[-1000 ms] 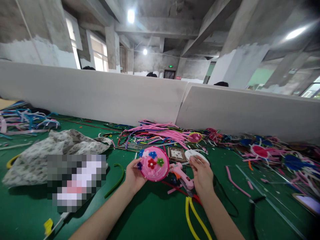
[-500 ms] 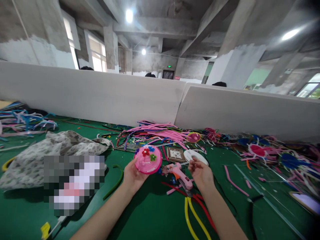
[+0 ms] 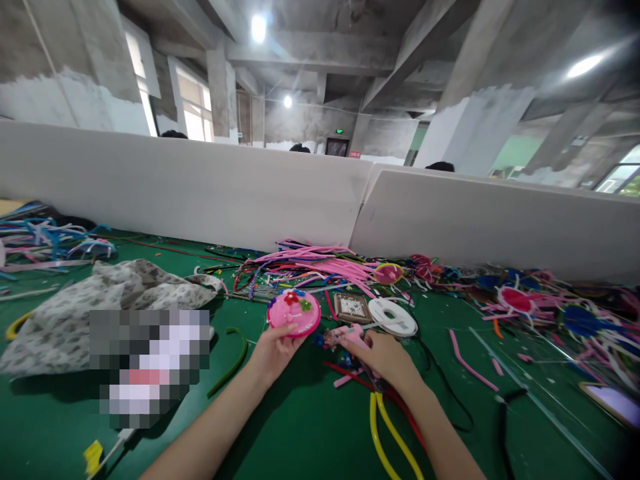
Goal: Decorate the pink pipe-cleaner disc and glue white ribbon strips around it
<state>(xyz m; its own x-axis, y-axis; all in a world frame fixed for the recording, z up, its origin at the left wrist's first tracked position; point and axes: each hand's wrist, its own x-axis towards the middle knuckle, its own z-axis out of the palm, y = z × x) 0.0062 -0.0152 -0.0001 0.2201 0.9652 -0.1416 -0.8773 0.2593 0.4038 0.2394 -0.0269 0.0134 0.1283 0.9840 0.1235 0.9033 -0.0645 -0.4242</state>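
Observation:
My left hand (image 3: pixel 273 352) holds a round pink disc (image 3: pixel 294 312) decorated with small felt flowers, tilted almost flat above the green table. My right hand (image 3: pixel 384 357) has come down on a pink glue gun (image 3: pixel 345 335) lying on the table, fingers curled over its handle. A white tape roll (image 3: pixel 393 315) and a small patterned square card (image 3: pixel 353 307) lie just beyond the gun.
Pink and coloured foam strips (image 3: pixel 320 262) pile up behind the disc. A crumpled floral cloth (image 3: pixel 100 300) lies at the left. Yellow tubing (image 3: pixel 383 430) and a black cord (image 3: pixel 453 400) run near my right forearm. A white partition (image 3: pixel 200 187) borders the green table (image 3: pixel 300 427).
My left hand tipped the pink disc from facing me to nearly flat and moved it slightly away. My right hand left the tape roll and dropped onto the glue gun.

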